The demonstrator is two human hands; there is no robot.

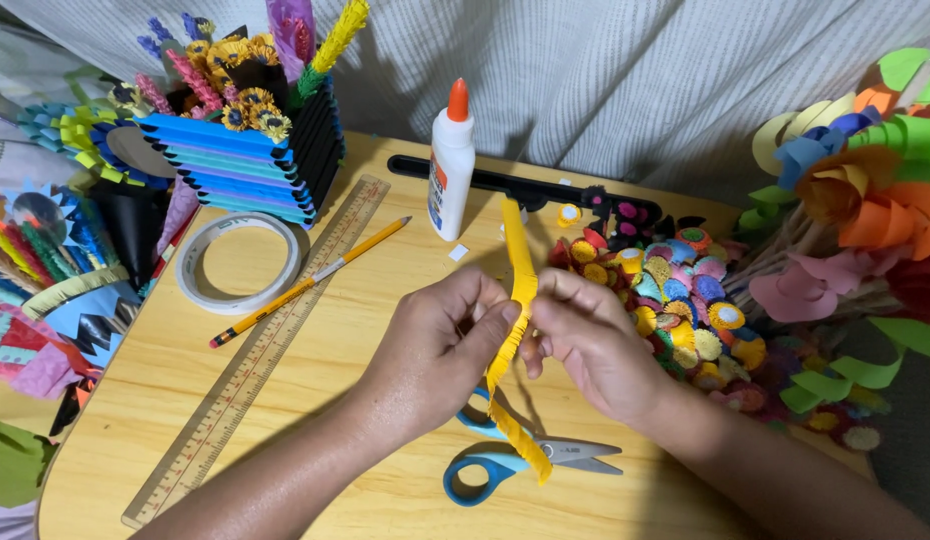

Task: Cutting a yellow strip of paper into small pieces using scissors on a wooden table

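A long strip of yellow paper, fringed along one edge (521, 300), is held upright over the middle of the pale wooden table (185, 380). It is pinched at mid-length between the thumb and fingertips of the left hand (440, 345), while the right hand (585, 340) grips it from the other side, its fingers curled and pressed onto the same stretch. The hands are set almost touching, apparently so that a short section is kept taut and controlled while the rest hangs free; the upper end stands above the hands and the fringed lower end trails down towards the table.

All else is placed relative to the strip. Directly beneath its lower end a pair of blue-handled scissors (515, 455) lies flat with the blades closed. Behind the upper end a white glue bottle with an orange cap (451, 160) is stood upright, and a long black tool (515, 187) lies just behind that. To the strip's right a heap of small rolled paper rosettes in many colours (675, 300) is gathered, with large paper flowers on stems (855, 190) beyond. To its left lie a yellow pencil (310, 283), a long clear plastic ruler (255, 360) and a roll of clear tape (237, 262); further left a blue holder built of stacked sticks (240, 165) is filled with paper blooms.
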